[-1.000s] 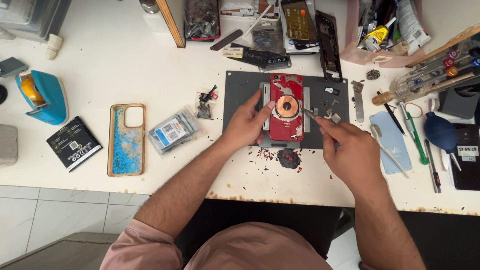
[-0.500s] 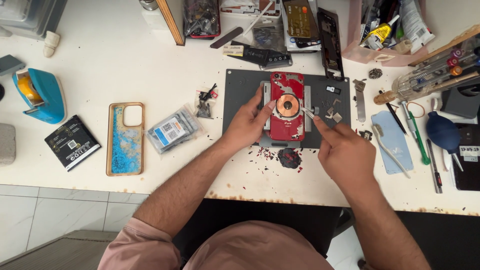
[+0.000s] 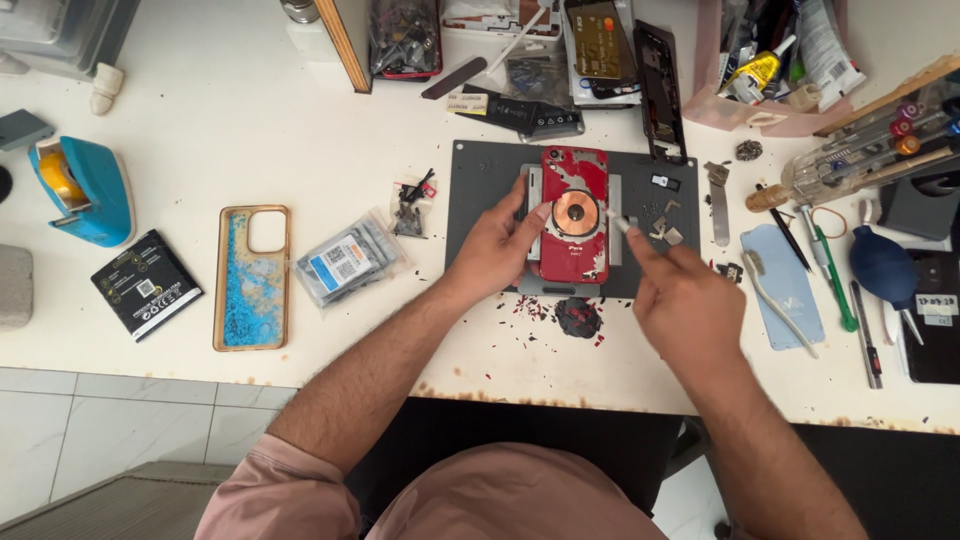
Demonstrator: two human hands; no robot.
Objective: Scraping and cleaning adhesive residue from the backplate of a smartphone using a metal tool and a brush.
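Left hand (image 3: pixel 497 245) hides the red phone's (image 3: pixel 574 215) left edge.

Phone (image 3: pixel 574 215) lies on a mat (image 3: pixel 480 170) at table (image 3: pixel 200 120) centre. Left hand (image 3: pixel 498 245) rests on the phone's left edge; right hand (image 3: pixel 686 305) sits just right of it, holding a small tool (image 3: pixel 622 224). Debris pile (image 3: pixel 578 317) near of the mat. Phone case (image 3: pixel 252 277) lies well left, bagged parts (image 3: pixel 348 262) between case and mat. Tape dispenser (image 3: pixel 82 188) far left. Tools (image 3: pixel 830 290) crowd the right side.
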